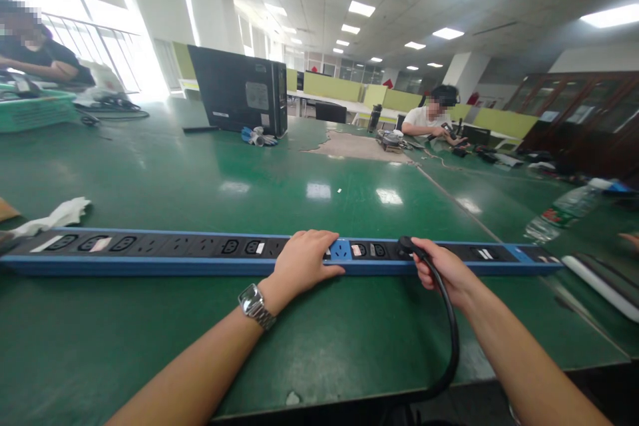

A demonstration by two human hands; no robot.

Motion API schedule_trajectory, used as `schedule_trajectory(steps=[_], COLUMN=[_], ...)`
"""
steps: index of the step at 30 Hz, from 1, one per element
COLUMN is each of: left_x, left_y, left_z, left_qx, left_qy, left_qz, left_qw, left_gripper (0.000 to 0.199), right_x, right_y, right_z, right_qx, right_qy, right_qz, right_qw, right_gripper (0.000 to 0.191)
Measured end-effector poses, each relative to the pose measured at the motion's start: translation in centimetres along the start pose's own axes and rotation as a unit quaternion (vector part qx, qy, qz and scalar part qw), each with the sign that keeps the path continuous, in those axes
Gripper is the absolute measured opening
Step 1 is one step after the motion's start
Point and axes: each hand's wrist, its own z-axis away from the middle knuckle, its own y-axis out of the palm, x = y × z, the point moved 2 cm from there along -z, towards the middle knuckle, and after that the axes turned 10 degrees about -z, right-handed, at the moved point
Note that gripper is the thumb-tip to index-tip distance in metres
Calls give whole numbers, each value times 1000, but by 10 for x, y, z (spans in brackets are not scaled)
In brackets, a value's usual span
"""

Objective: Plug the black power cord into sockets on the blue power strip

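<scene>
A long blue and black power strip [174, 269] lies across the green table, its row of sockets facing up. My left hand [304, 256] is laid over the strip's middle, thumb on the near side and fingers over the top, gripping it beside a blue socket [341, 250]. Between the fingers of my right hand [444, 269] is a black plug [407, 244], held at the sockets right of the middle. Whether its pins are fully in is hidden. From the plug, a thick black cord [453, 339] loops down over the table's near edge.
Behind the strip stand a black computer case [239, 90] and gloves [258, 136]. A plastic bottle [564, 213] lies at right, near a dark flat object with a white edge [606, 286]. A green basket [40, 110] is at left. Two people sit across the table.
</scene>
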Motion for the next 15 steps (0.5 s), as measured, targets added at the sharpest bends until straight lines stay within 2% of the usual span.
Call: schedule_trajectory(steps=[3, 9, 12, 15], left_x=[0, 0, 0, 0], left_y=[1, 1, 1, 2], left_z=[0, 0, 0, 0], left_qx=[-2, -1, -1, -1], left_qy=[0, 5, 4, 7], left_qz=[-4, -10, -11, -12], left_qw=[1000, 1000, 1000, 1000], left_gripper=[61, 61, 62, 61], right_x=[-2, -5, 0, 22], right_y=[5, 20, 21, 8], right_z=[0, 3, 12, 29], right_qx=[16, -33, -28, -5], right_qy=[3, -13, -35, -107], right_qz=[21, 91, 69, -9], right_qw=[1000, 995, 997, 994], right_gripper=[41, 40, 39, 37])
